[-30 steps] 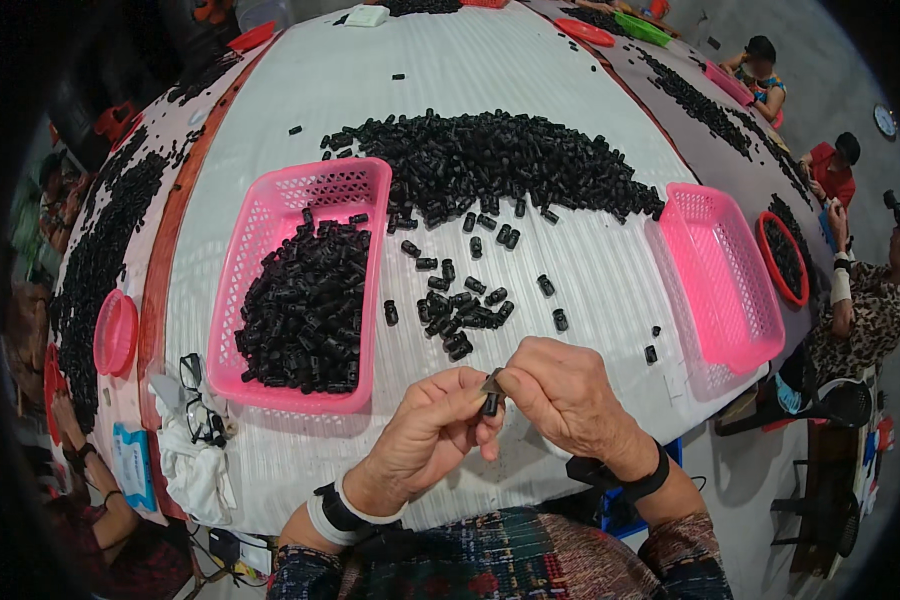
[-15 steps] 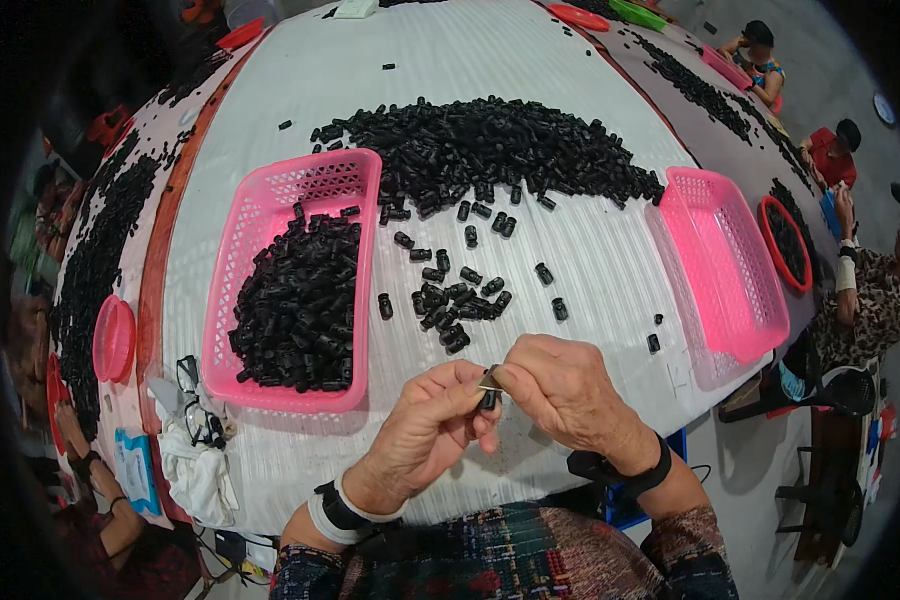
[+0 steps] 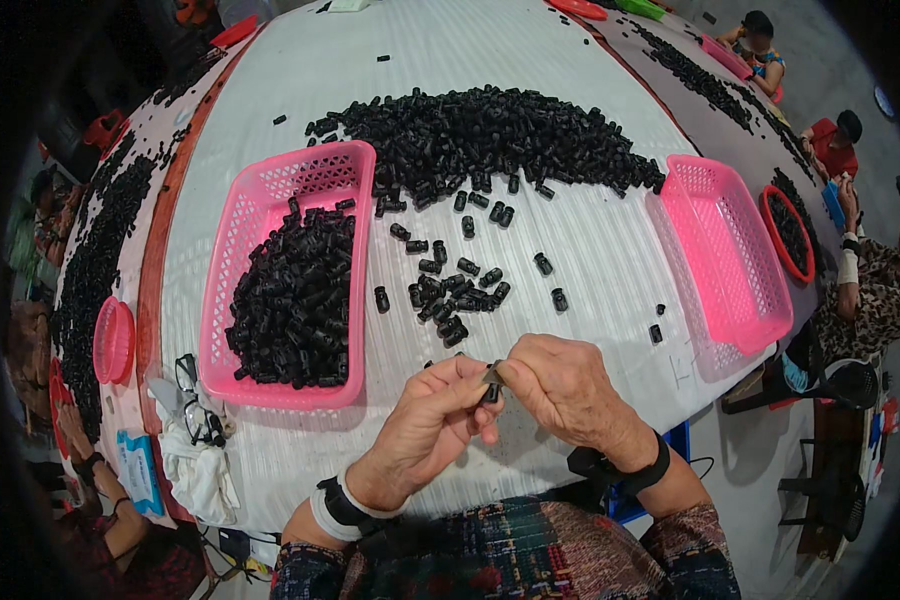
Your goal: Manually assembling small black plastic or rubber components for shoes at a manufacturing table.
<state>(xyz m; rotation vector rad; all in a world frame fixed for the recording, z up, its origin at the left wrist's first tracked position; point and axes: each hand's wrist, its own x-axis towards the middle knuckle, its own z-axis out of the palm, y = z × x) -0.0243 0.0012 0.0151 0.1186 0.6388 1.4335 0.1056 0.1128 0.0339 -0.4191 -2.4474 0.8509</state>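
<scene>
Just in front of my body, both hands meet over the near side of the table. My left hand (image 3: 425, 425) pinches a small black plastic cord lock (image 3: 490, 395) between its fingertips, with most of the piece hidden. In my right hand (image 3: 570, 395), thumb and forefinger are closed on a small flat metal blade (image 3: 493, 373), which touches or nearly touches the top of the cord lock. Beyond my hands lies a loose cluster of similar cord locks (image 3: 455, 298). Farther off, a broad heap of them (image 3: 500, 140) spreads across the white table covering (image 3: 610, 290).
On the left, a pink basket (image 3: 362, 260) holds many black pieces. Another pink basket (image 3: 735, 255) stands at the right edge. Glasses (image 3: 205, 425) and a white cloth (image 3: 192, 465) lie at the near left. Other people sit at side tables, beside a red tray (image 3: 767, 215) and a black stool (image 3: 845, 390).
The metal blade has tilted more upright between my hands. My hands stay together in almost the same place, and the whole view has shifted slightly.
</scene>
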